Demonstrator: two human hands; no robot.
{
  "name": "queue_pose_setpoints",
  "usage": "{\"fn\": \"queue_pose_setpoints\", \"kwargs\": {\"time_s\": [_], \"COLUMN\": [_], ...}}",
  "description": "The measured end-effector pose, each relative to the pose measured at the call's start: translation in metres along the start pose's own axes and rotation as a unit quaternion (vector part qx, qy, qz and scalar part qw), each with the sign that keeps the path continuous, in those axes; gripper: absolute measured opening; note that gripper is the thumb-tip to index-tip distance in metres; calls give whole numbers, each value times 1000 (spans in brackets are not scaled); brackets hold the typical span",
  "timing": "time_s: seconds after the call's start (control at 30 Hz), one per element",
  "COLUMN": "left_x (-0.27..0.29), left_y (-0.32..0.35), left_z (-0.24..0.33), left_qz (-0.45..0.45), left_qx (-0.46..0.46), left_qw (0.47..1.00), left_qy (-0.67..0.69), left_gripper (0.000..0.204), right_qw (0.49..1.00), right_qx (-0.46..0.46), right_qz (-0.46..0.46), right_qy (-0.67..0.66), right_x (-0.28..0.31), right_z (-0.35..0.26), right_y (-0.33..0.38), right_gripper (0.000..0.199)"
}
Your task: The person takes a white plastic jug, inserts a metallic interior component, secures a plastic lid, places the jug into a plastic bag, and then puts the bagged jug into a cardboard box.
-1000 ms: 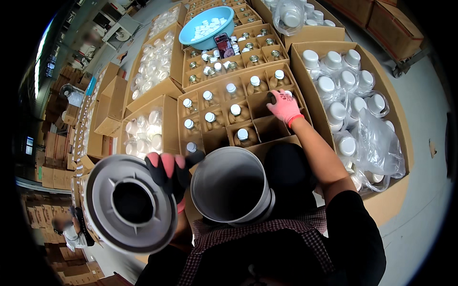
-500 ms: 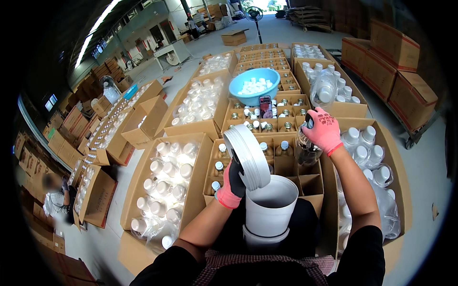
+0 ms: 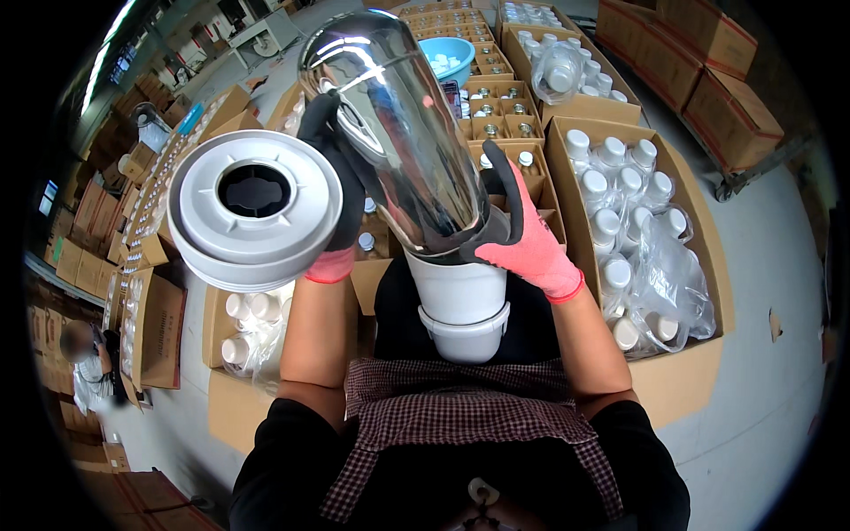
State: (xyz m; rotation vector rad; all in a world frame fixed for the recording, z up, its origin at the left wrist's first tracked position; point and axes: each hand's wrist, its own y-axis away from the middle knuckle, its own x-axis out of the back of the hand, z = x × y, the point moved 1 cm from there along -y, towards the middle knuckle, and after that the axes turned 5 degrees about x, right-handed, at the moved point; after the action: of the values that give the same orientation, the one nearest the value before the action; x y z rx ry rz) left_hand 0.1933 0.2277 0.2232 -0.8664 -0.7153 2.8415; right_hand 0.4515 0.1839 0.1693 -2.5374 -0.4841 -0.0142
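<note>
A mirror-bright silvered glass flask liner (image 3: 403, 124) stands tilted, rounded end up, its lower end at the mouth of a white plastic cylinder (image 3: 456, 292) in front of my lap. My left hand (image 3: 341, 181), in a pink and black glove, holds a round white plastic collar (image 3: 199, 234) with a dark central hole. Its fingers also lie against the liner's left side. On the other side my right hand (image 3: 529, 234), gloved alike, has thumb and fingers spread beside the liner's lower end. The thumb lies at the cylinder's rim; whether it touches the liner I cannot tell.
To the right stands a carton (image 3: 699, 372) of white-capped bottles in clear plastic. Divided cartons (image 3: 522, 133) of glass pieces lie ahead, with a blue basin (image 3: 460, 55) of white caps. Stacked boxes (image 3: 730, 106) ride a trolley at far right. A person (image 3: 93, 372) sits at far left.
The liner has come out of the divided carton, to above the white cylinder. My left hand has moved the collar left and turned its holed face toward me. My right hand's fingers have spread.
</note>
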Motion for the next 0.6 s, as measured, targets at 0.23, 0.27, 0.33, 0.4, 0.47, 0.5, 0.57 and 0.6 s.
{"fn": "queue_pose_setpoints", "kwargs": {"time_s": [0.23,0.27,0.33,0.4,0.47,0.5,0.57,0.6], "left_x": [37,38,36,20,39,40,34,38], "left_y": [81,87,87,87,82,84,81,85], "left_z": [-60,-71,-70,-63,-68,-68,-72,-67], "left_qz": [-102,-77,-104,-74,-115,-104,-105,-90], "left_qx": [236,225,180,175,164,152,144,136], "left_qw": [959,966,963,981,975,976,974,974], "left_qy": [-117,-105,-171,-30,-99,-119,-137,-157], "left_gripper": [55,56,47,35,49,49,45,44], "right_qw": [965,966,966,961,975,953,900,865], "right_qx": [-40,-52,-75,-114,-105,-141,-127,-110], "right_qz": [116,92,47,23,-143,-246,-377,-410], "right_qy": [-232,-236,-242,-253,-132,-102,176,269], "right_x": [-7,-6,5,19,28,28,29,13], "right_z": [71,69,67,69,47,39,32,25], "right_y": [9,7,-1,-21,-51,-67,-85,-98], "right_gripper": [82,77,67,48,51,52,58,62]}}
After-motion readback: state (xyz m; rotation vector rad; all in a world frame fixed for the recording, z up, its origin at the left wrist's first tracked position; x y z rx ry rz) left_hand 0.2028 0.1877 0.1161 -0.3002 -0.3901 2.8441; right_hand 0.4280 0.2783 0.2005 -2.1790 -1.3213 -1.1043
